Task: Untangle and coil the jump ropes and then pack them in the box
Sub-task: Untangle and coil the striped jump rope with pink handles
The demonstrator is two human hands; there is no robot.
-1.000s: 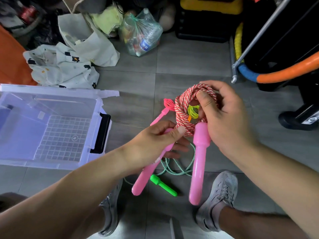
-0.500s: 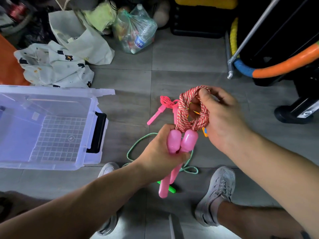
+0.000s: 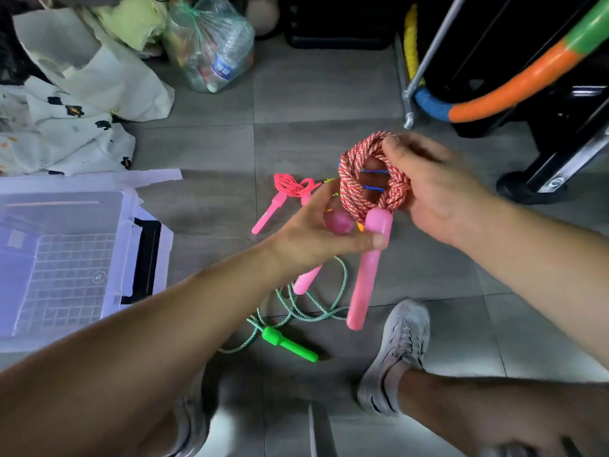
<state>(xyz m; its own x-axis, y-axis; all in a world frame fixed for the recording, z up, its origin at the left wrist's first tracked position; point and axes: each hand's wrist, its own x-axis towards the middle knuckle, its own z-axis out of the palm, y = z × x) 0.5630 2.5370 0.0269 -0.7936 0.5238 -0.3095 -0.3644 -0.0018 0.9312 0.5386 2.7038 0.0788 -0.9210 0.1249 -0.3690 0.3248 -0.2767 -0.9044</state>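
Observation:
A red-and-white jump rope point(image 3: 354, 189) is wound into a coil, and my right hand point(image 3: 438, 192) grips that coil from the right. Its two pink handles hang down below. My left hand point(image 3: 316, 232) holds the left pink handle point(image 3: 337, 222), with the thumb across the longer right pink handle point(image 3: 364, 278). On the floor lie a green-white rope point(image 3: 316, 308) with a green handle point(image 3: 290, 347) and a small pink rope point(image 3: 293, 184) with thin pink handles. The clear plastic box point(image 3: 131, 232) stands open at the left.
White cloth and bags point(image 3: 75, 103) and a plastic bag of bottles point(image 3: 211, 44) lie at the back left. A metal frame with orange and blue foam padding point(image 3: 487, 97) stands at the right. My grey shoe point(image 3: 398, 351) is on the tiled floor below the ropes.
My left hand has loosened its grip on both pink handles held together; they now hang apart, the longer one straight down. The coil stays in my right hand.

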